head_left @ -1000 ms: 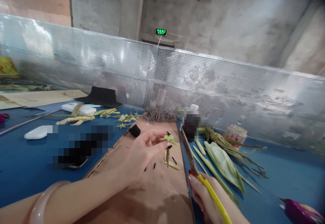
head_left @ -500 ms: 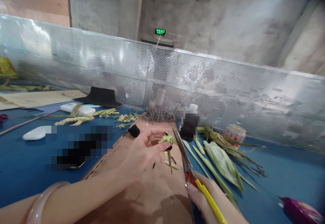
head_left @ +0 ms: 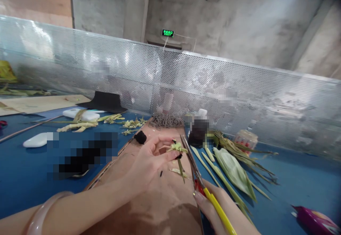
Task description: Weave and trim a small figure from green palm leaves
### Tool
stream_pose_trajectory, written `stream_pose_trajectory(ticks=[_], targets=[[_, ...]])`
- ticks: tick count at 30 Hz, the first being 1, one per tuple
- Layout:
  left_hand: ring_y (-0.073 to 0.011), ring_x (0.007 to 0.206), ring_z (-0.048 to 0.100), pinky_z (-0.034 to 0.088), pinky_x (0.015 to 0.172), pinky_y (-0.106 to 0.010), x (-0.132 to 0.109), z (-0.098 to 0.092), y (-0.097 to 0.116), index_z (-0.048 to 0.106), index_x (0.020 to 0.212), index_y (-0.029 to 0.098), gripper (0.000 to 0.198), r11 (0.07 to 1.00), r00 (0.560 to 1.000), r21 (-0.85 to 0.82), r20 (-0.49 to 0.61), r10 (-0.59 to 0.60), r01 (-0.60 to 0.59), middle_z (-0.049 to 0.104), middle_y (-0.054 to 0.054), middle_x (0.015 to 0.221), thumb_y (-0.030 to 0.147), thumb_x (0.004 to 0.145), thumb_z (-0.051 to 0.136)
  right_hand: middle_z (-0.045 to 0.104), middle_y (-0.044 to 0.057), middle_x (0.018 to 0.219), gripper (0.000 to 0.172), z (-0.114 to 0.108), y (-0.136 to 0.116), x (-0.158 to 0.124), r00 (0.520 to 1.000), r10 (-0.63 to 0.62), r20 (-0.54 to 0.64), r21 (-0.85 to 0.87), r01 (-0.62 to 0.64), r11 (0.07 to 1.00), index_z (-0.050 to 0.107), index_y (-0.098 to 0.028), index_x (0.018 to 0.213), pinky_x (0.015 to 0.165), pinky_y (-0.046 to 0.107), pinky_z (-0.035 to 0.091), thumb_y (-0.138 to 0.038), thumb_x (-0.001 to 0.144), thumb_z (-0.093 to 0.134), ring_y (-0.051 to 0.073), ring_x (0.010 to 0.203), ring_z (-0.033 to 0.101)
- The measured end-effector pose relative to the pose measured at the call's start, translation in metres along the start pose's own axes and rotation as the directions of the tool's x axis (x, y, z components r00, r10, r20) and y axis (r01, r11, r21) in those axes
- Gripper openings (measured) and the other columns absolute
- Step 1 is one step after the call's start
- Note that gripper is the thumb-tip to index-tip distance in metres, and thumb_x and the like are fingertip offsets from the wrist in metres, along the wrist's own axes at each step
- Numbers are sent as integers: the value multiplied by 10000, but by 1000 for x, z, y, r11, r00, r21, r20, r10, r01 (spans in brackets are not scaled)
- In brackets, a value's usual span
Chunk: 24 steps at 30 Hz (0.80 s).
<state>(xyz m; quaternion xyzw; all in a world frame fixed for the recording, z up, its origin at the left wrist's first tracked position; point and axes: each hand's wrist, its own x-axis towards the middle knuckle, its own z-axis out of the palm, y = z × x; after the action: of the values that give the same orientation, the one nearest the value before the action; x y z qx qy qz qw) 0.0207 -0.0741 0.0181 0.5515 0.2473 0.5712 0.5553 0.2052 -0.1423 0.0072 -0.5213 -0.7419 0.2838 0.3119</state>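
My left hand pinches a small knotted piece of pale green plant strips between thumb and fingers, above a brown cardboard sheet. Dark bits show at the fingertips, and a thin strip hangs below. In my right hand is a pair of scissors with yellow and red handles. The blades point up and away, just right of the knotted piece, and look nearly closed. Beneath the left hand lie a pale plant scrap and a small dark bit. A black lump sits near the left wrist.
Green husk leaves and dried strips lie right of the cardboard, near a clear jar and a purple packet. Grey cord is heaped at the far end. Left are plant scraps and a white mouse-shaped object. A perforated metal screen stands behind.
The knotted piece has shifted very slightly right, and its hanging strip now slants further right. The scissors have moved a touch left, closer to it. Both hands keep their hold.
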Motion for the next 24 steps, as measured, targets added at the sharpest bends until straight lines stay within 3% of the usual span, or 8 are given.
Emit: stream_pose_trajectory(ticks=[9, 16, 24], targets=[[-183, 944, 612, 446, 882, -344, 0, -1, -1, 581, 935, 190, 301, 1000, 1000, -3, 9, -9, 9, 651, -45, 1008, 220, 677, 733, 681, 57, 798, 461, 2, -4, 0, 999, 14, -49, 31, -12, 999, 620, -171, 860, 618, 206, 459, -583, 810, 419, 214, 773, 618], [-178, 930, 619, 462, 848, -321, 1, -1, -2, 590, 929, 194, 289, 1000, 1000, -18, 14, -5, 5, 664, -39, 978, 210, 677, 731, 600, 27, 623, 472, 2, -1, 0, 996, 52, -73, -41, -55, 998, 556, -182, 700, 541, 205, 425, -592, 829, 362, 168, 612, 550], [-176, 913, 627, 466, 854, -326, 1, -3, -5, 601, 939, 195, 290, 1000, 1000, -23, 7, 5, -5, 665, -42, 993, 200, 678, 726, 580, 24, 617, 422, 2, 7, 3, 999, 23, -41, -24, -24, 999, 561, -172, 714, 669, 238, 463, -549, 829, 408, 176, 624, 547]])
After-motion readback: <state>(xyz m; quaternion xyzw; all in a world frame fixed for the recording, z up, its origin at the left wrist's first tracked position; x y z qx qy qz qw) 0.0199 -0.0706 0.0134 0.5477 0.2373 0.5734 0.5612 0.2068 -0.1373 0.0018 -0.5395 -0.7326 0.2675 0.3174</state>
